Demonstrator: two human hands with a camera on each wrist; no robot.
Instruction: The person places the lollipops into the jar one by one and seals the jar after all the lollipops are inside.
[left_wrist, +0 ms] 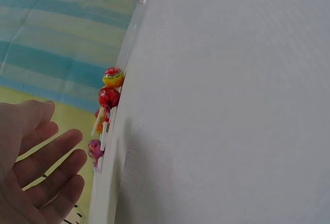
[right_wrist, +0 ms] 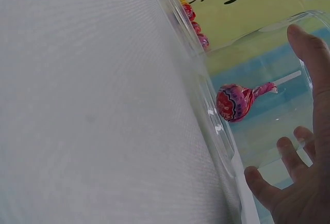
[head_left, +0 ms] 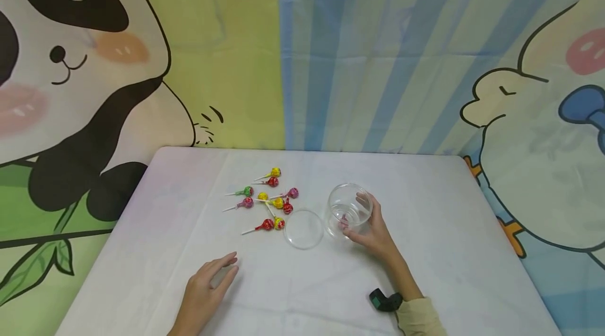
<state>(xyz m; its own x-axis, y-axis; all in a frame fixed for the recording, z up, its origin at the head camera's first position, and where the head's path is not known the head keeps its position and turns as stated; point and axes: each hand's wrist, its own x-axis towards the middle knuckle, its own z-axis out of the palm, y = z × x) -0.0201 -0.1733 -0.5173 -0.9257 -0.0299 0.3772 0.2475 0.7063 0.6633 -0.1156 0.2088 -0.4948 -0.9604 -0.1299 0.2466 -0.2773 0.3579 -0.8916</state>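
Note:
My right hand (head_left: 376, 228) grips a clear round jar (head_left: 334, 205) from its right side, thumb in front and fingers behind. Inside the jar stands one pink-red lollipop (right_wrist: 234, 102), its wrapped head down and its white stick up. A clear round lid (head_left: 304, 229) lies on the table left of the jar. Beyond it are scattered several wrapped lollipops, among them a green one (head_left: 248, 191), a purple one (head_left: 247, 202) and a red one (head_left: 267, 224). Held apart from them, my left hand (head_left: 204, 287) has relaxed fingers and nothing in it.
A white cloth (head_left: 472, 252) covers the table. On it, beside my right forearm, sits a small black device (head_left: 385, 301). Behind the table hangs a printed curtain (head_left: 378, 52) with a panda and stripes.

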